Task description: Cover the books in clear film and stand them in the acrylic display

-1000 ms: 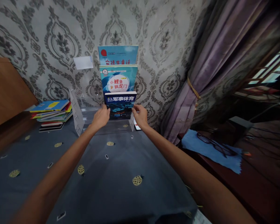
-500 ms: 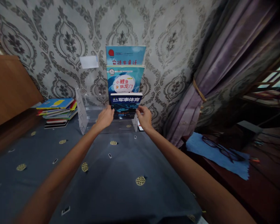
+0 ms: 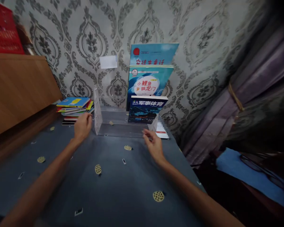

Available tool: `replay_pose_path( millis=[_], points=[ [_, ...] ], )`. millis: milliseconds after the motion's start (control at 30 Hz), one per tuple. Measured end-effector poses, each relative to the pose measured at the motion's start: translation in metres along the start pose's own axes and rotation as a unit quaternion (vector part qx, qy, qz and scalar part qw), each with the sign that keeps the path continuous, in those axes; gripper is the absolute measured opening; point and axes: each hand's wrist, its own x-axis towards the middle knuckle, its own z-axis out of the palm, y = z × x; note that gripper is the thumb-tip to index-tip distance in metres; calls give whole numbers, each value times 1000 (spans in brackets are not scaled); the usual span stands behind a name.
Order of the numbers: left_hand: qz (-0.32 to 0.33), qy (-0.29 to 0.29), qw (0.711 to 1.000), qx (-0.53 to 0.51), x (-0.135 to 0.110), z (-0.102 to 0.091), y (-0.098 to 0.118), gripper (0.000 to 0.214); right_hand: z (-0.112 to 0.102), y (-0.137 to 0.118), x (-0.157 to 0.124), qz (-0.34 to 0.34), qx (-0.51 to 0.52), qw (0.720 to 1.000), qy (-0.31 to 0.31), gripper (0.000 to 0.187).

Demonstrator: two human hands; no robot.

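Note:
A clear acrylic tiered rack (image 3: 98, 110) stands against the wall on the blue patterned cloth (image 3: 113, 183). Three books stand in its right side: a dark blue one (image 3: 145, 108) in front, a light blue one (image 3: 148, 82) behind it, a third (image 3: 153, 53) at the back. My left hand (image 3: 82, 125) hovers with loosely curled fingers just left of the rack, close to a stack of colourful books (image 3: 73, 108). My right hand (image 3: 152, 144) is empty, fingers apart, in front of the rack's right end.
A wooden headboard (image 3: 19, 88) rises at the left with a red crate (image 3: 3, 30) on top. A purple curtain (image 3: 253, 91) hangs at the right, above a dark side table with a blue cloth (image 3: 246, 176). A small white card (image 3: 162, 130) lies beside the rack.
Both hands let go of the dark blue book, which now stands in the rack. My left hand moved left toward the stack; my right hand drew back. The view shifted left.

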Motion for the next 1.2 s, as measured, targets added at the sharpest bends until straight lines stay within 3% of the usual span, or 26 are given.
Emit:
replay_pose_path(
  millis=[67, 200, 333, 533, 700, 900, 1200],
  points=[
    [-86, 6, 994, 65, 16, -1, -33, 37, 10, -2, -18, 18, 6, 998, -52, 39],
    [-137, -7, 984, 113, 52, 8, -73, 46, 25, 2, -40, 55, 7, 992, -111, 36],
    [-120, -45, 983, 133, 80, 24, -88, 56, 28, 6, -44, 87, 7, 987, -136, 36],
    [-83, -112, 976, 167, 107, 39, -98, 59, 26, -5, -41, 57, -41, 985, -155, 31],
    [-36, -144, 967, 209, 109, 33, -109, 54, 25, -7, -41, 53, -50, 983, -169, 33],
    [10, -186, 942, 281, 105, 10, -120, 43, 24, -7, -42, 46, -71, 981, -176, 34],
    [48, -233, 923, 303, 96, -23, -125, 38, 26, -7, -41, 44, -69, 981, -178, 35]
  ],
)
